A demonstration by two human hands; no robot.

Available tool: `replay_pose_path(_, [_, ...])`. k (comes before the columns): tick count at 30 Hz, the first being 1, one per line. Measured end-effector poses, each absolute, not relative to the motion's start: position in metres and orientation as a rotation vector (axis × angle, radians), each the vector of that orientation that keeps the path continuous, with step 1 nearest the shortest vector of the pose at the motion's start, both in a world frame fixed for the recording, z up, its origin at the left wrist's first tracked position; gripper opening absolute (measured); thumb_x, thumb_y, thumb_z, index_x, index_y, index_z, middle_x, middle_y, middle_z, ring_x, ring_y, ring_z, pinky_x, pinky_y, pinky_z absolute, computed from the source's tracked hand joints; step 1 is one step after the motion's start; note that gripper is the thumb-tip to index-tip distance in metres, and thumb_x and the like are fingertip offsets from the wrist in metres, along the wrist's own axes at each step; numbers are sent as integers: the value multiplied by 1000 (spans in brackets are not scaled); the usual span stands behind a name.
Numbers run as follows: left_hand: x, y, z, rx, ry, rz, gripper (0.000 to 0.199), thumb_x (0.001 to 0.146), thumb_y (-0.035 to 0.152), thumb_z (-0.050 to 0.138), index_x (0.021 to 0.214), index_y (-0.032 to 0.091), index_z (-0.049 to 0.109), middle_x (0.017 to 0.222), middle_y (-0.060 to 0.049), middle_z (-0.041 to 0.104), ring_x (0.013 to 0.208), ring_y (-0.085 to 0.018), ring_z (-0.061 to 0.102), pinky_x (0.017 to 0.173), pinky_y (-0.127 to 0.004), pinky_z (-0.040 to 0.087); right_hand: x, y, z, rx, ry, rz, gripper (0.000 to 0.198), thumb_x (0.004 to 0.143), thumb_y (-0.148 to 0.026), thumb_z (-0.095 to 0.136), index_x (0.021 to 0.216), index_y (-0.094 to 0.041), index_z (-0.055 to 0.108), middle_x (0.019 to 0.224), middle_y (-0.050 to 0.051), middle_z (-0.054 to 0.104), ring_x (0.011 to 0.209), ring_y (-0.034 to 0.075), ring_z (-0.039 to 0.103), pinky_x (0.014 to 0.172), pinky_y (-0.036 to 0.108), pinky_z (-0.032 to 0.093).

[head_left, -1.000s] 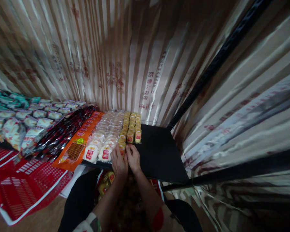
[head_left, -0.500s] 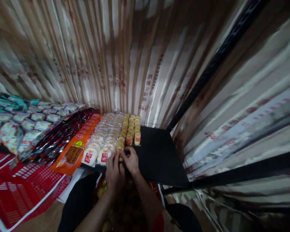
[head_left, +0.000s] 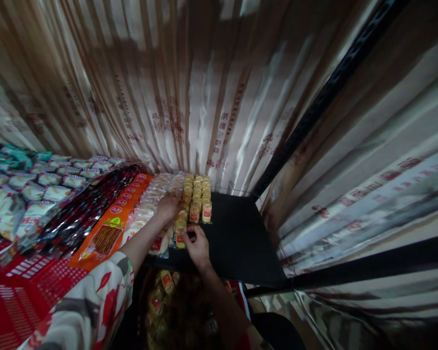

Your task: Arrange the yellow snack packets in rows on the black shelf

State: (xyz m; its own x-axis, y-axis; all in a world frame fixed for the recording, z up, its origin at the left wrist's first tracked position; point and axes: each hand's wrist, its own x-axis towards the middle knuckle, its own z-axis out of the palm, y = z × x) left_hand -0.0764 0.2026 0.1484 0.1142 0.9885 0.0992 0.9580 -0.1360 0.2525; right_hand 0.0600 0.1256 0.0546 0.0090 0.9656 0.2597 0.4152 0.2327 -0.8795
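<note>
My left hand (head_left: 170,208) reaches over the white wrapped snacks (head_left: 156,185), its fingertips against the left side of the yellow packets. Those fingers are blurred and partly hidden. Beside the front of the leftmost row of small yellow packets (head_left: 196,196) is my right hand (head_left: 197,244). Its thumb and forefinger are curved with a dark gap between them, their tips touching the front yellow packet (head_left: 181,238). The rows stand on a black shelf (head_left: 237,238). Below, between my legs, more loose yellow packets (head_left: 156,304) lie in a dim container.
Left of the white snacks lie an orange bag of stick snacks (head_left: 105,238), dark red shiny packs (head_left: 91,214) and white packets (head_left: 36,214). A red basket (head_left: 32,291) stands below left. Printed curtain sheeting (head_left: 190,97) hangs behind; a black metal post (head_left: 310,116) slants at right.
My left hand has moved from the front packet up and back along the rows, its sleeve now in view. My right hand has shifted slightly down, and the front yellow packet now shows more.
</note>
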Motion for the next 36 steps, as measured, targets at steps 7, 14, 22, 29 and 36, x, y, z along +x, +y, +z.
replay_pose_path(7, [-71,213,140,2284,1965,317,21,83,18,45,93,14,64,100,-11,63,100,-22,53,80,-29,42,60,124,55,-1327,-1585,725,21,78,-42,56,81,-21,57,87,5,59,79,17,57,56,23,51])
replay_pose_path(14, [-73,210,141,2391,1982,437,21,85,16,42,91,15,62,99,-11,61,99,-22,51,80,-30,43,61,123,55,-1312,-1587,695,18,83,-37,50,89,-21,55,89,7,59,84,19,56,60,25,51])
replay_pose_path(22, [-78,225,135,2243,1958,605,23,85,25,44,94,19,64,96,-6,64,96,-19,52,82,-27,42,58,124,54,-1320,-1602,698,18,82,-36,52,89,-20,55,90,7,59,85,18,56,58,24,52])
replay_pose_path(29, [-72,240,139,2274,1906,420,25,83,36,49,89,22,68,92,-5,67,93,-20,56,78,-27,44,57,124,54,-1300,-1603,663,18,81,-35,54,90,-19,55,89,6,58,85,17,56,57,23,52])
replay_pose_path(36, [-70,242,138,2219,1952,337,21,82,29,49,90,19,66,93,-8,66,92,-20,59,74,-27,45,58,124,51,-1274,-1653,641,17,84,-34,52,92,-19,55,93,8,58,90,19,56,58,24,52])
